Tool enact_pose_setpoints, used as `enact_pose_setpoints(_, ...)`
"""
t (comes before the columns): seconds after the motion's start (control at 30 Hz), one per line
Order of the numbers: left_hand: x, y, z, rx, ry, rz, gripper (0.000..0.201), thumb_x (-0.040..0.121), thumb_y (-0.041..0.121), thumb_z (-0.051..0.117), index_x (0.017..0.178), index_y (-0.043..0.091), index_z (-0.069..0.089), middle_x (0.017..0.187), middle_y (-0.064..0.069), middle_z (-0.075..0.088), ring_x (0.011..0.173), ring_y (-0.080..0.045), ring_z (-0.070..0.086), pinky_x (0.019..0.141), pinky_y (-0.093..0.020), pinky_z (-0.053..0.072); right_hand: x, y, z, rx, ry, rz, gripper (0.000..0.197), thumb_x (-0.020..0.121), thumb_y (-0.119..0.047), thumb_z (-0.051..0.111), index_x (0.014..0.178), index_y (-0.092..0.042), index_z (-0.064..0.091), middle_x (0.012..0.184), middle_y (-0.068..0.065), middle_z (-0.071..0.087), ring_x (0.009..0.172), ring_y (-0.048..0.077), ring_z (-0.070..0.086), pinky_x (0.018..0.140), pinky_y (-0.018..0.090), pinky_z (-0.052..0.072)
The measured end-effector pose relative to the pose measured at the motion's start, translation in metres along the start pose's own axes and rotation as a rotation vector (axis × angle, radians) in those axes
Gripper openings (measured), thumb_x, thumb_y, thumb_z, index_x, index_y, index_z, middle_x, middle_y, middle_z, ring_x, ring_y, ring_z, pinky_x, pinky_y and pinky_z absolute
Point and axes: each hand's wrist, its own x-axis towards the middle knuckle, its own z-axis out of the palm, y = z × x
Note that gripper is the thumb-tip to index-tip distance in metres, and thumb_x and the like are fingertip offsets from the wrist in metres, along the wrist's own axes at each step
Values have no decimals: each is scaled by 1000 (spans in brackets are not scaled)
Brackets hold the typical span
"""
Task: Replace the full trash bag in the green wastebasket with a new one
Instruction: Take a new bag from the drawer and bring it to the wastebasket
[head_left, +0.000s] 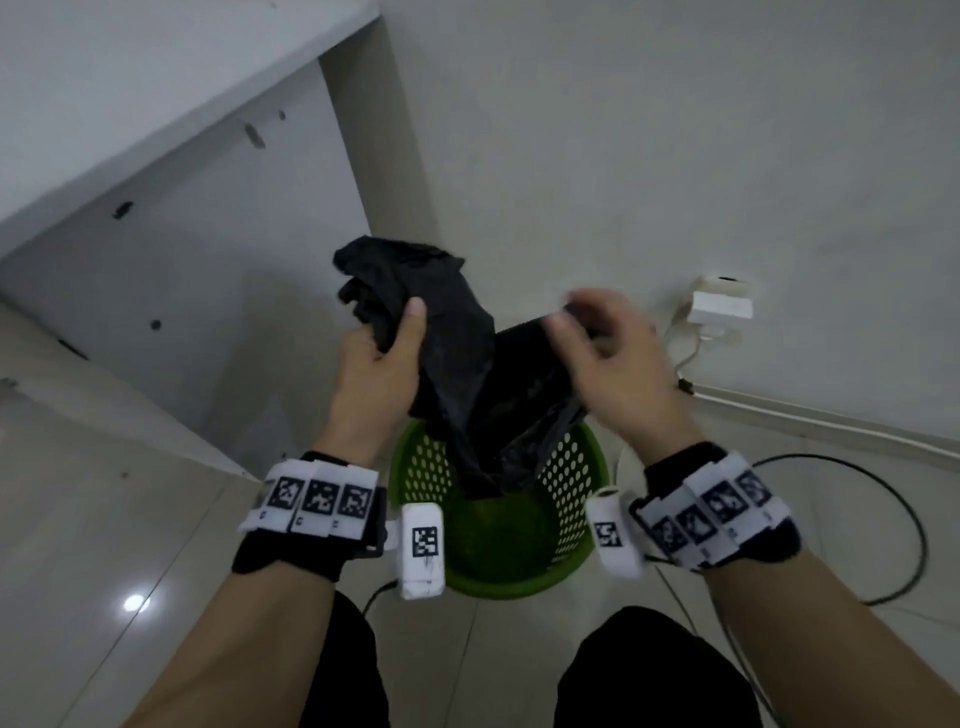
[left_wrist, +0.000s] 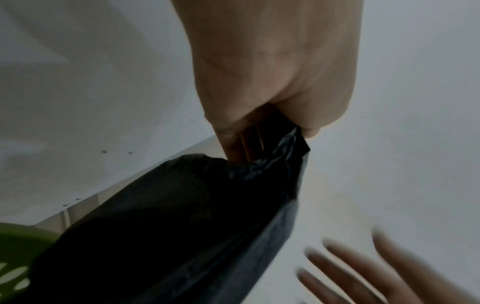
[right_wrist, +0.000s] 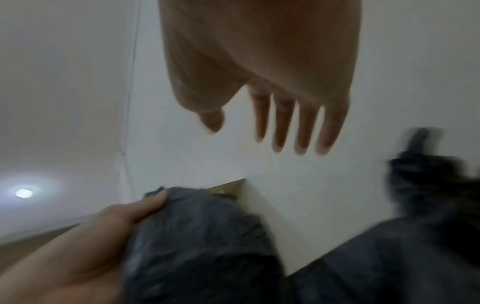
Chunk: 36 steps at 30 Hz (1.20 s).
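A black trash bag (head_left: 467, 374) hangs crumpled over the green perforated wastebasket (head_left: 571, 483), its lower end dipping inside. My left hand (head_left: 395, 338) grips the bag's upper left bunch, thumb on top. In the left wrist view the left hand (left_wrist: 259, 131) has its fingers curled round the plastic (left_wrist: 182, 226), above the basket rim (left_wrist: 18, 246). My right hand (head_left: 582, 322) is blurred beside the bag's right edge. In the right wrist view the right hand (right_wrist: 272, 123) shows straight, spread fingers holding nothing, with the bag (right_wrist: 202, 246) below them.
A white cabinet panel (head_left: 182, 249) stands to the left, a white wall behind. A wall socket with a white adapter (head_left: 722, 306) sits at the right. A black cable (head_left: 914, 519) loops on the tiled floor. My knees in dark trousers (head_left: 649, 675) flank the basket.
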Motion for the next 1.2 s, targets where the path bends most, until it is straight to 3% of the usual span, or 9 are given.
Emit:
enact_pose_setpoints(0.17, -18, 31, 17, -99, -128, 57, 27, 102, 27, 48, 107, 14, 71, 92, 9, 78, 91, -6, 72, 77, -24, 57, -20, -14, 43, 294, -564, -53, 115, 75, -49, 78, 159, -34, 1, 151, -29, 33, 134, -16, 37, 111, 16, 35)
enact_pose_setpoints(0.27, -5, 53, -2, -369, -56, 66, 22, 101, 33, 48, 105, 27, 69, 102, 12, 76, 103, -9, 70, 85, -27, 54, -15, 6, 43, 15, -532, -44, 150, 54, -64, 87, 151, -43, -26, 166, -12, 11, 150, 6, 20, 120, 34, 26)
enact_pose_setpoints(0.4, 29, 75, -43, -626, 25, 159, 46, 102, 35, 43, 138, 6, 47, 126, -8, 64, 118, -22, 64, 97, -39, 52, -17, 49, 58, -468, -540, 0, 78, 83, -54, 69, 150, -31, 35, 145, 6, 51, 131, 31, 50, 104, 46, 45)
enact_pose_setpoints(0.5, 58, 59, -87, -421, 54, 177, 41, 109, 17, 24, 147, 4, 31, 149, -9, 47, 120, -7, 60, 101, -24, 47, -29, 50, 77, -62, -615, 301, 31, 101, -35, 53, 126, -19, 61, 119, 5, 68, 111, 27, 64, 87, 39, 55)
enact_pose_setpoints(0.6, 54, 51, -102, -263, 169, 192, 39, 107, 20, 34, 143, 6, 41, 145, -3, 52, 114, -1, 62, 94, -18, 49, -43, 52, 99, 287, -687, 586, 21, 104, -26, 49, 123, -21, 56, 117, 6, 66, 107, 30, 64, 76, 46, 61)
enact_pose_setpoints(0.7, 9, 77, -64, -212, 149, 302, 26, 99, 36, 52, 114, 23, 69, 117, 7, 69, 118, -16, 62, 102, -39, 47, -53, 68, 100, -82, -779, 445, 26, 100, -26, 49, 123, -20, 59, 120, 11, 68, 106, 29, 66, 91, 44, 57)
enact_pose_setpoints(0.8, -26, 65, -34, -91, 147, 176, 10, 94, 30, 62, 96, 25, 71, 86, 20, 74, 89, 8, 68, 80, -16, 52, -51, 68, 76, -239, -814, 443, 57, 94, -21, 59, 147, -18, 40, 139, 7, 54, 126, 26, 55, 103, 25, 41)
enact_pose_setpoints(0.97, -42, -15, -10, 63, 0, -50, 7, 88, 21, 71, 83, 16, 73, 76, 8, 75, 77, -7, 72, 69, -34, 59, -37, 31, 42, 233, -323, 289, 36, 97, -30, 62, 131, -18, 59, 129, 3, 65, 116, 24, 64, 94, 36, 54)
enact_pose_setpoints(1.2, -41, -61, -15, 224, -343, 207, 30, 87, 39, 61, 77, 15, 73, 77, 2, 68, 72, -10, 64, 66, -31, 50, -41, 4, 54, 180, -220, 64, 13, 94, -31, 67, 103, -23, 70, 108, -3, 74, 100, 9, 70, 94, 34, 56)
